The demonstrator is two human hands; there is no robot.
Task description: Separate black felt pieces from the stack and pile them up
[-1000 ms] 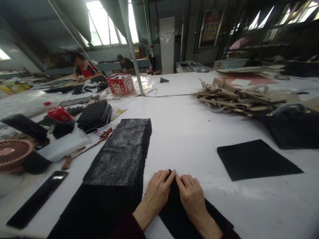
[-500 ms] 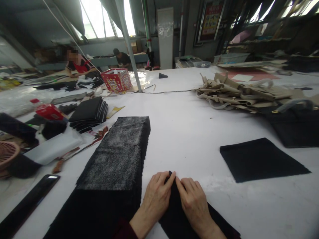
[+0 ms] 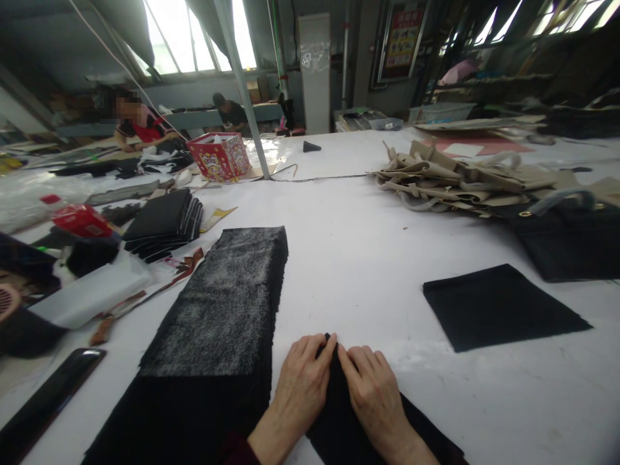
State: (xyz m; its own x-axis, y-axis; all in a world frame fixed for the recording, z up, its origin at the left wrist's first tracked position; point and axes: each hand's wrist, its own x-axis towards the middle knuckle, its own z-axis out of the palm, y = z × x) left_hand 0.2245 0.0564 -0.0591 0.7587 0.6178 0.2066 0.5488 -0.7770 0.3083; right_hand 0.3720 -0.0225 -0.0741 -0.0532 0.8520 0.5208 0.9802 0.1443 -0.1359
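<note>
A black fabric piece [image 3: 334, 413] lies on the white table in front of me, its far corner between my hands. My left hand [image 3: 303, 381] is closed on the fabric's far left edge, index finger and thumb at the tip. Pressed against the same piece from the right, my right hand [image 3: 371, 387] has its fingers curled and closed on the cloth. Both hands hide much of the piece. Just left of them stands a tall stack of black fabric [image 3: 217, 303] with a speckled grey top. Farther right, another black fabric piece [image 3: 501, 310] lies flat.
A black phone-like slab [image 3: 53, 394] lies at the left front. Folded dark pieces [image 3: 162, 223], a red patterned box [image 3: 217, 158] and a metal pole [image 3: 249, 103] are farther back. Beige pieces [image 3: 450, 177] are heaped at the right. Two people [image 3: 145, 126] work beyond.
The view has shifted slightly to the right. Both hands keep nearly the same position on the black fabric piece.
</note>
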